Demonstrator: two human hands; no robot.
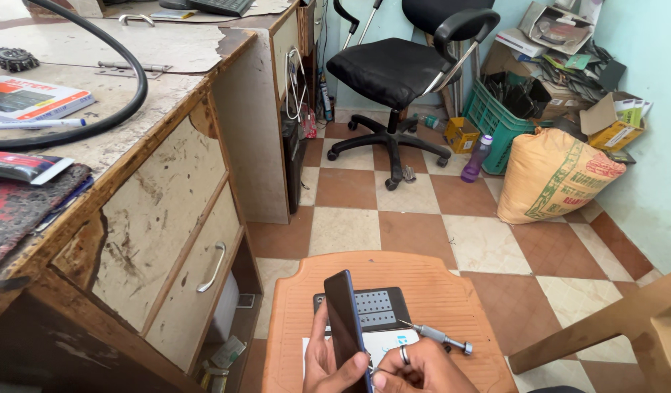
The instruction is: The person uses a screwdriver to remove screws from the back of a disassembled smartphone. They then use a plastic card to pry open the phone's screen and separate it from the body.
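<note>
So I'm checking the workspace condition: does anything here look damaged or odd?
Yes. The desk is worn: its top laminate is torn near the corner, the edge chipped, the drawer fronts stained. Cardboard boxes are heaped untidily in the far corner. The phone in the left hand looks intact.

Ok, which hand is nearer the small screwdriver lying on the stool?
Right. The right hand sits just below the screwdriver, nearly touching it. The left hand is further left, holding the dark phone upright on edge.
</note>
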